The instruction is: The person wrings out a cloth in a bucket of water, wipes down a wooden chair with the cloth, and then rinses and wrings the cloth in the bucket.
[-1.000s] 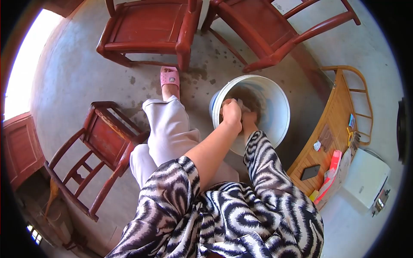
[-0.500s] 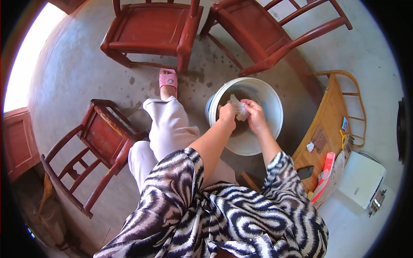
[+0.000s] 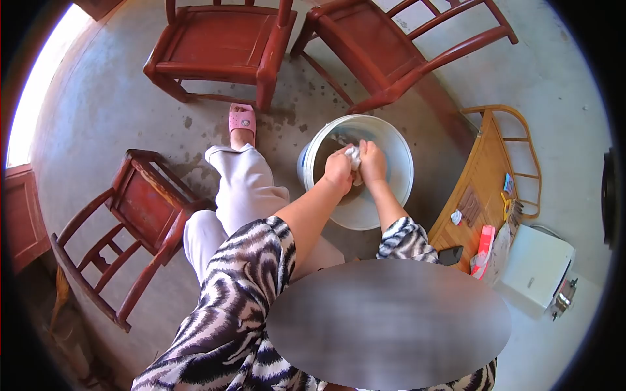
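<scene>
Both forearms reach forward and come together over the bucket (image 3: 399,176), and here are the hands, nearly meeting above its opening! The left hand (image 3: 338,171) comes in from the bucket's left side, fingers curled in around a pale, crumpled cloth (image 3: 354,156); the right hand (image 3: 373,163) presses in from the other side, fingers pointing away from the body, closed on the same bunch. The cloth itself, whitish and bundled small, peeks out between the two, its folds mostly hidden by the fingers. Below, the white bucket looks brownish inside. Left of the bucket, a foot in a pink slipper (image 3: 242,118); further left, a worn red chair (image 3: 149,203). Beyond the bucket, two more: one red chair (image 3: 218,39) to the far left, another (image 3: 368,45) straight behind. And to the bucket's right, a wooden bench (image 3: 469,171) carrying a dark phone (image 3: 450,255).
</scene>
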Tool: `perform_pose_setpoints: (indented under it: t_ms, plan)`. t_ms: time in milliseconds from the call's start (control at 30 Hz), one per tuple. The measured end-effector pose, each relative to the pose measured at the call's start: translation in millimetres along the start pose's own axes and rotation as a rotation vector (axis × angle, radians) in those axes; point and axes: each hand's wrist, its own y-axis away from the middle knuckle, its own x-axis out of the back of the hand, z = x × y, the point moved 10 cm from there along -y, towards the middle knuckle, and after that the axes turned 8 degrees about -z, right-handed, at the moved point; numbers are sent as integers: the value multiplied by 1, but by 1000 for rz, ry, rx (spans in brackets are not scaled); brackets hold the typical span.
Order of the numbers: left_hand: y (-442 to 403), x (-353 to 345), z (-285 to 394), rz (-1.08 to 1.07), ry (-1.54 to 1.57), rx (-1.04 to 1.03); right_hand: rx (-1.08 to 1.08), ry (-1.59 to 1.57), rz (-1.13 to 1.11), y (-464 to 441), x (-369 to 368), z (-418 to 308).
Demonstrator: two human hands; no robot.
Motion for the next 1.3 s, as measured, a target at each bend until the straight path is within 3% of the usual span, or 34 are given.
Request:
perform_pose_setpoints:
  t_ms: [67,167,267,333,433,500,533,600,667,767,800,867,933,1000,1067,1100,1133,1200,1267,1300]
  plan:
    - [2,-5,6,-31,35,-15,1,-34,-2,9,1,-8]
    - [7,-5,13,35,62,-11,165,-75,-57,39,9,-58]
    - [8,-10,5,-12,23,67,131,-123,47,31,11,-39]
    - [12,-12,-4,-30,6,101,-85,39,13,7,7,3]
    - [14,-26,2,-177,21,51,-72,-47,14,-7,9,40]
    - [14,-25,15,-114,37,4,-363,-843,-297,3,-24,70]
    - [14,-19,22,-48,59,-38,-362,-842,-298,7,-14,67]
    - [11,-13,25,-17,65,-51,-271,-1058,-696,24,-21,39]
    - [9,-7,20,29,119,-27,-209,-1029,-711,27,-15,44]
    - [3,-3,12,18,79,11,-132,-1416,-408,17,2,41]
    - [3,-2,8,23,73,42,-132,-1416,-409,17,-1,34]
    - [15,-4,13,91,-47,92,-92,-1401,-95,17,15,26]
    - [15,7,11,163,-164,142,-118,-1427,-75,30,20,-3]
    - [-6,5,12,33,93,-9,-21,-1272,-173,45,22,-42]
    - [5,0,12,48,165,43,62,-975,-217,59,11,-59]
    - [-4,1,2,-28,208,71,215,-736,-121,56,13,-61]
    - [-2,-9,1,-102,251,96,218,-735,-124,45,5,-53]
    - [17,-26,-3,-57,44,125,265,-270,198,25,24,-34]
    - [-1,-13,-21,-197,-172,120,-127,-380,8,-10,-9,42]
    - [3,-15,-15,-182,-227,116,-116,-453,3,-8,-8,37]
